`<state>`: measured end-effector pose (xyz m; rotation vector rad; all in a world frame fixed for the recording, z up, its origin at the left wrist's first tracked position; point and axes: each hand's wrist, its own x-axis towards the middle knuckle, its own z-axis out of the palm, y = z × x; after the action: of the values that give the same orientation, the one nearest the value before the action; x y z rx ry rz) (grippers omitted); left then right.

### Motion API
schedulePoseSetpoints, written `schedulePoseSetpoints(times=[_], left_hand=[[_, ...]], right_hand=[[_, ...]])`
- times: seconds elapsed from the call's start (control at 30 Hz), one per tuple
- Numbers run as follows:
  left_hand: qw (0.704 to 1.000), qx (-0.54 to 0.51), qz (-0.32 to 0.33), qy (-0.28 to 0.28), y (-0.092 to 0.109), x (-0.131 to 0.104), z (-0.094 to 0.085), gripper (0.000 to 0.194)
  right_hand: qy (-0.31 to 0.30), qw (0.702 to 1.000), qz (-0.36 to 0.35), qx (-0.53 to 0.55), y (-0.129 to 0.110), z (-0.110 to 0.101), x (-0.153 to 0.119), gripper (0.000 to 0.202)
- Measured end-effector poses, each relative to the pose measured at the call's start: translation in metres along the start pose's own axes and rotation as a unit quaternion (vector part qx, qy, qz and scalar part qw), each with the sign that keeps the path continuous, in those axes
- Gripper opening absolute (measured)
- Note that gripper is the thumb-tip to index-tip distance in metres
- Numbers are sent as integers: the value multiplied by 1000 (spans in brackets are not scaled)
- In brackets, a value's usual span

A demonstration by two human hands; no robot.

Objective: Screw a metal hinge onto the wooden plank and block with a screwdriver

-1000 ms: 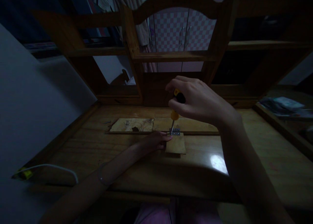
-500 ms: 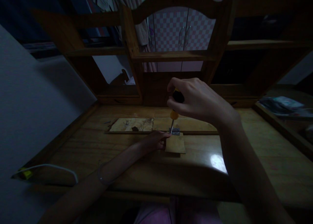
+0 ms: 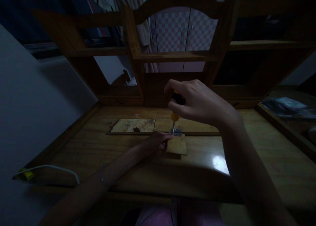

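Note:
My right hand [image 3: 195,99] is wrapped round the black and yellow handle of a screwdriver [image 3: 174,116]. The shaft points down, and its tip meets the left part of a small metal hinge [image 3: 177,132]. That hinge joins a long wooden board [image 3: 192,125] to a small square wooden piece [image 3: 176,145]. From the left, my left hand [image 3: 160,141] grips the small piece at its upper left corner, thumb by the screwdriver's tip. Its other fingers are partly hidden under the wood.
A wooden desk [image 3: 86,153] carries the board, whose left part [image 3: 133,125] is pale and stained. Behind rises a wooden shelf unit [image 3: 172,57]. A white cable [image 3: 54,167] lies at the left edge near a yellow item [image 3: 27,174]. Plastic-wrapped things [image 3: 288,104] are at right.
The fingers of my right hand have shifted slightly left, and the screwdriver's handle tilts a little with them. My left hand and the small wooden piece have barely moved.

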<state>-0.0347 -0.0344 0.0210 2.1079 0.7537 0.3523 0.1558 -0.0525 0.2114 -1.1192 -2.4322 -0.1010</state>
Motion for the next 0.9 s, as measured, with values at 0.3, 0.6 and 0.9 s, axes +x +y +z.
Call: schedulePoseSetpoints(times=[0.3, 0.6, 0.9], left_hand=[[995, -73, -51, 34, 7, 3, 9, 21], [998, 43, 33, 20, 8, -4, -3, 27], [998, 46, 33, 10, 8, -2, 0, 31]], right_hand=[[31, 996, 13, -78, 1, 10, 2, 34], [-3, 1000, -17, -7, -1, 2, 1, 29], [-4, 1000, 1, 0, 1, 4, 1, 28]])
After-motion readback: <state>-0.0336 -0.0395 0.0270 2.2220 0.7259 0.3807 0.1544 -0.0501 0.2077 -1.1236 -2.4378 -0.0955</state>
